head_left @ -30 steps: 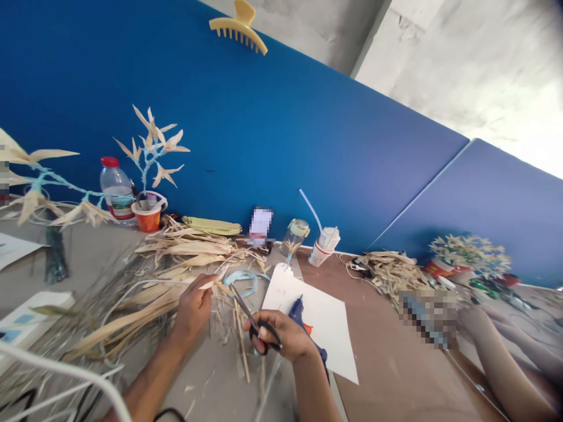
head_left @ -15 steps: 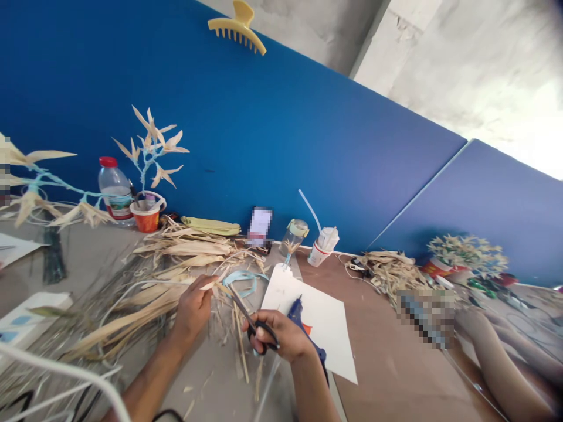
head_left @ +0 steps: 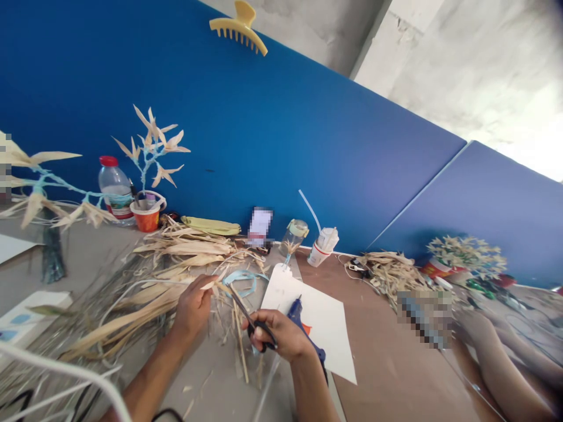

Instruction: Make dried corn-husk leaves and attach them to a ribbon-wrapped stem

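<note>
My right hand grips a pair of black-handled scissors, with the blades pointing up and left. The blade tips meet a small piece of dried corn husk, which my left hand pinches between thumb and fingers. Whether the blades are parted there is too small to tell. Behind the blades lies a loop of light blue tape. Right of my right hand, a blue glue gun rests on a white sheet.
Dried husks cover the table to the left, beside a white power strip. At the back stand a phone, a glass jar, a cup and a bottle. Another person's arms are at the right.
Both hands and the scissors stay almost where they were. The husk flower branch at the far left has shifted slightly right.
</note>
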Motion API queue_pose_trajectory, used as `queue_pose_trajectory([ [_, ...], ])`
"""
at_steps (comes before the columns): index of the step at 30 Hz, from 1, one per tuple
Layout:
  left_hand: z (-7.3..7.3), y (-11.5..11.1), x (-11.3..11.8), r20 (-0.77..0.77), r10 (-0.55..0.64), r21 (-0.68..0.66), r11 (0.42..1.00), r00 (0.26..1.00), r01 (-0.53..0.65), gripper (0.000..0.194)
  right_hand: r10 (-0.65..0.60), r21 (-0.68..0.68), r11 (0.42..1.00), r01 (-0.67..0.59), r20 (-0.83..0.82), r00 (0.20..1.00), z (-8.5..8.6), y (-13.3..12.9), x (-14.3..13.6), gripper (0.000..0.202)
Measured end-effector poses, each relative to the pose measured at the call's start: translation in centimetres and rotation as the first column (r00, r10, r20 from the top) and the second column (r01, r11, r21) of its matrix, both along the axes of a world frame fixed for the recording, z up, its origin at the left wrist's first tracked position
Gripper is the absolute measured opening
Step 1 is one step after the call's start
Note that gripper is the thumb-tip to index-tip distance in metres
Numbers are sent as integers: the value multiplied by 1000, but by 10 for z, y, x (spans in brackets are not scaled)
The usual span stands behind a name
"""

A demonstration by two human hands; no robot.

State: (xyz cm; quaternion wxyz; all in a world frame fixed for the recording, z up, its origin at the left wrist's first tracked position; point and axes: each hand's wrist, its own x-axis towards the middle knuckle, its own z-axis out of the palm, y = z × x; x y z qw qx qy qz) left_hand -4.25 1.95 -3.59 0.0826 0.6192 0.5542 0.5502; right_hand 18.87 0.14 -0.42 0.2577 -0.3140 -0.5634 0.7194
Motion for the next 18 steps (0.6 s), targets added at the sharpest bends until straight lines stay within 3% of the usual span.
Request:
queue_pose_trajectory([
  [11, 5, 0, 0, 39, -21, -19, 1000, 999, 22, 29, -66, -39, 997, 68, 39, 997, 3, 0, -3, 39],
  [15, 4, 0, -2, 77, -44, -35, 998, 996, 47, 26, -230, 36, 973, 228, 68, 971, -2, 5, -7, 40],
  [18, 3, -1, -2, 106, -40, -51, 998, 994, 45, 20, -381, 188, 919, 345, 206, 901, -6, 9, -12, 41],
])
